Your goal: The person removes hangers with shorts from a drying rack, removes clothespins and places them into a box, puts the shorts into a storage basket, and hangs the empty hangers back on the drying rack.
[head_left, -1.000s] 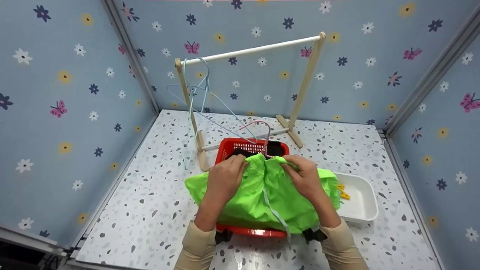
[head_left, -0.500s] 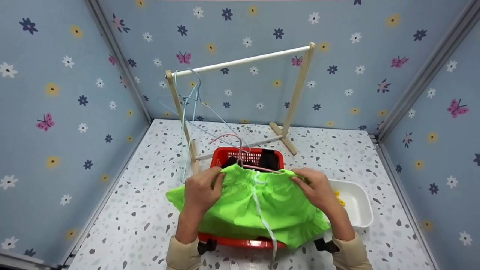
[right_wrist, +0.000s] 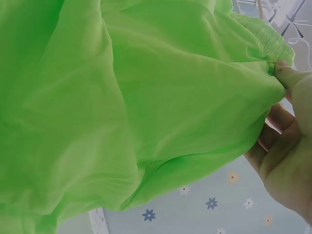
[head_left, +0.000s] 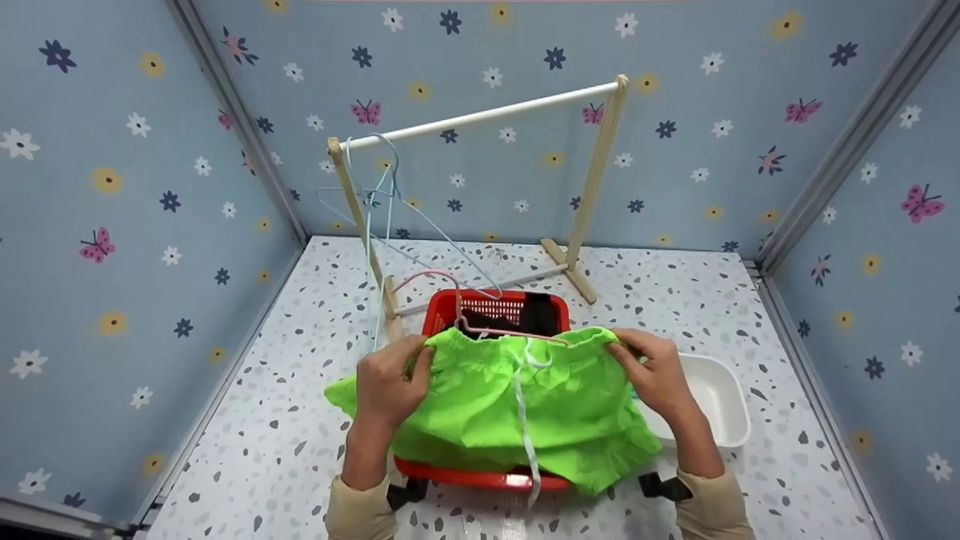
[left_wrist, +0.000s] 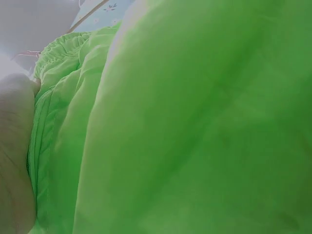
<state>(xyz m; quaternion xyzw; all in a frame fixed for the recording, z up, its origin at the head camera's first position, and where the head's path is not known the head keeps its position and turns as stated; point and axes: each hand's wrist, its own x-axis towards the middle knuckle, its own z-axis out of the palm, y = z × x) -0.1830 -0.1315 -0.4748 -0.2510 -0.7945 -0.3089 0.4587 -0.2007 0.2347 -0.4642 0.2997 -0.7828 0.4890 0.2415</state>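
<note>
Bright green shorts [head_left: 480, 412] with a gathered waistband and a white drawstring [head_left: 523, 420] are stretched between both hands in the head view. My left hand [head_left: 391, 382] pinches the left end of the waistband; my right hand [head_left: 656, 371] pinches the right end between thumb and fingers. A pink hanger [head_left: 458, 298] has its hook rising above the waistband, tilted left, while its lower part is hidden inside the shorts. Green cloth [left_wrist: 185, 122] fills most of the left wrist view. In the right wrist view the thumb [right_wrist: 287, 73] presses the waistband's edge.
Beneath the shorts stands a red basket [head_left: 480, 477] with black cloth [head_left: 540, 315] in it. A white tray [head_left: 731, 409] is at the right. Behind stands a wooden rack [head_left: 592, 176] with a white bar [head_left: 487, 115], and light-blue hangers [head_left: 442, 232] hang at its left end.
Both hands have moved apart, spreading the waistband wide. The pink hanger's hook has shifted left and tipped over, and its bar now shows along the waistband opening.
</note>
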